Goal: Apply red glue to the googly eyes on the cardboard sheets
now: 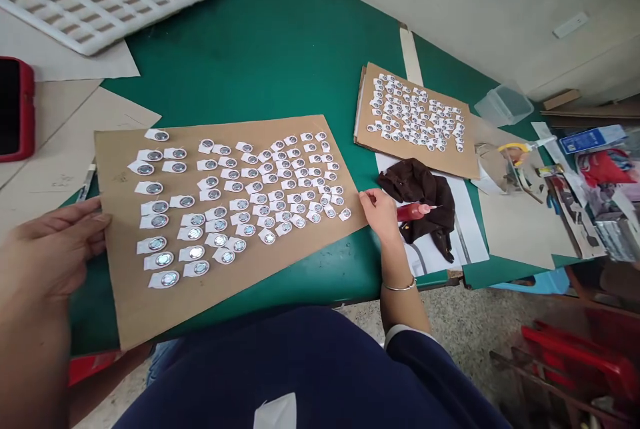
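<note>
Brown board, carrying white tags, is extending from view centre toward nine o'clock over the green table. Left hand is pinching its nine-o'clock edge; right hand, fingers bunched, is pinching its three-o'clock edge. Red bottle is lying on dark cloth, at right hand's three o'clock.

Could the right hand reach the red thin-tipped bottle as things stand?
Probably yes, after letting go: the right hand pinches the cardboard sheet, but the red thin-tipped bottle lies close by on the brown cloth, seemingly uncovered.
</note>
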A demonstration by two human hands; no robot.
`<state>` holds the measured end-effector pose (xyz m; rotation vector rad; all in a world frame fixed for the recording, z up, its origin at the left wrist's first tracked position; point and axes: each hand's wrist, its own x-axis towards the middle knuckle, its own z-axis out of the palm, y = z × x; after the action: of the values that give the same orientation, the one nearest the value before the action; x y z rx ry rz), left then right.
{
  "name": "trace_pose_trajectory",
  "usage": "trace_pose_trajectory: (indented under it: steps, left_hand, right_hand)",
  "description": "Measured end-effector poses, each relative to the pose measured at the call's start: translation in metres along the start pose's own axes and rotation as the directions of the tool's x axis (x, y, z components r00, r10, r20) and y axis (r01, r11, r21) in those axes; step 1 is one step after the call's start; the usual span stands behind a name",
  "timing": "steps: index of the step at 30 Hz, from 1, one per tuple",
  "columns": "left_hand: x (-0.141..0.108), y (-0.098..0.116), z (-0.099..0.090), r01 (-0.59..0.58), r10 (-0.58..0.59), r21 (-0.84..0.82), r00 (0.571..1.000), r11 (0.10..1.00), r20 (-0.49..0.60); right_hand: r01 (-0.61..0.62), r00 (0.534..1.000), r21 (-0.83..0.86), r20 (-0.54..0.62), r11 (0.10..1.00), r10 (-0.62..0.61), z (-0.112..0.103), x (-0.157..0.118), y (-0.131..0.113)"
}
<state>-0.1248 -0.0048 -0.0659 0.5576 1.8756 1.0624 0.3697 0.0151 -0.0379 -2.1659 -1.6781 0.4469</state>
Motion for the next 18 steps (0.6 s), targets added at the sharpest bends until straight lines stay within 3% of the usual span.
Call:
trace_pose_trajectory:
  steps: [6,9,11,13,18]
  left_hand:
    - [-0.004,0.003,0.003,-0.029,0.029,-0.01,0.999,1.0,-0.015]
    - [-0.005,0.003,0.004,-0.058,0.059,0.005,0.998,0.998,-0.014]
    - [-0.008,0.003,0.005,-0.091,0.09,0.03,0.996,0.995,0.006]
    - [-0.011,0.002,0.005,-0.148,0.142,0.09,0.988,0.985,0.062]
    - [-0.018,0.0,0.007,-0.268,0.246,0.202,0.961,0.942,0.129]
  right_hand:
    - [0.028,0.999,0.04,-0.034,0.999,-0.027,-0.004,-0.009,-0.009]
    - [0.248,0.967,0.028,-0.064,0.968,-0.246,-0.005,-0.026,-0.023]
    - [0.479,0.878,-0.044,0.011,0.877,-0.479,-0.003,-0.04,-0.034]
    - [0.616,0.787,-0.147,0.146,0.774,-0.599,0.002,-0.052,-0.043]
    - [0.649,0.758,-0.338,0.365,0.682,-0.541,0.011,-0.064,-0.055]
